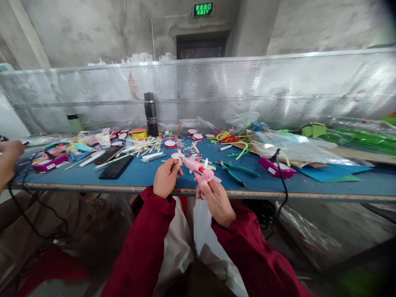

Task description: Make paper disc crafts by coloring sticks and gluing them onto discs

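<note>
My right hand [215, 200] is wrapped round the handle of a pink hot glue gun [198, 167], its nozzle pointing left and away from me. Between the fingers of my left hand [166, 177] a small wooden craft stick [179, 152] is pinched, standing nearly upright close to the nozzle. Whether nozzle and stick touch, I cannot tell. Just behind them lies a white round lid [177, 156]. Green-handled pliers [236, 170] rest to the right of the glue gun. A white marker [153, 156] lies beyond my left hand.
A black phone [116, 167], loose sticks [144, 145] and a black thermos [150, 115] stand or lie to the left. Purple power strips [276, 168] with black cords sit near the front edge. Plastic sheeting [297, 144] covers the right. Another person's hand [9, 161] is at far left.
</note>
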A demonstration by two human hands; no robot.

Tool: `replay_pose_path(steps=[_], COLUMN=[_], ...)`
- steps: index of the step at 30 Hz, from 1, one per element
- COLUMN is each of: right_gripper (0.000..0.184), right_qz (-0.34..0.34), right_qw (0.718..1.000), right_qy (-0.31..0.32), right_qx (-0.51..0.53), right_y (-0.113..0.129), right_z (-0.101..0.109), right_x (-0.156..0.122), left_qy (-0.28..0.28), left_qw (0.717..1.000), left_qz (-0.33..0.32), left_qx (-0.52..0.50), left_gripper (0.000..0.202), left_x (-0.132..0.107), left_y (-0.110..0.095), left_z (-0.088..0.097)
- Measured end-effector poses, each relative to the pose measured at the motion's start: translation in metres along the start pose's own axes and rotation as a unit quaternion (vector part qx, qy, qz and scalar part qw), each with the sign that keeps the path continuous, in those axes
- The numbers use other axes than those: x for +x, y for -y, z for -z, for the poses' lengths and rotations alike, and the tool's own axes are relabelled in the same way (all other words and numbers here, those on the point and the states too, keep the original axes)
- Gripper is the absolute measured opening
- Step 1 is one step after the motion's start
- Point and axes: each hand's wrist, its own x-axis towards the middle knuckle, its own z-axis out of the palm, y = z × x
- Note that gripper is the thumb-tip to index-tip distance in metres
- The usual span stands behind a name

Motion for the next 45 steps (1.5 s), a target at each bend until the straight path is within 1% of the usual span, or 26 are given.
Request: replay_pose_path(steps=[16,25,37,45], right_gripper=[0.055,0.052,0.053,0.053], right_qz=[-0.004,-0.003,-0.006,-0.001], right_qw=[1.0,1.0,1.0,1.0], right_qy=[-0.001,0.003,0.007,0.004], right_qx=[0.001,0.015,0.013,0.002], right_y=[0.0028,-0.0018,-0.0034,0.0003], right_z=[0.0004,-0.0006,0.0001,-0.0001], right_x=[-0.0002,0.0,-0.0018,-0.001], left_qy=[-0.003,-0.002,-0.005,-0.004], left_qw=[1.0,1.0,1.0,1.0], left_qz=[0.002,0.002,-0.001,0.002], left_qx=[0.002,0.006,0.007,0.009], left_gripper=[0.021,0.022,0.022,0.023], left_x=[0.0008,0.0002,-0.0002,0.0003], left_y=[-0.0005,-0.0006,-0.0014,-0.0018], left_z=[-0.0003,-0.0006,-0.0005,-0.0002])
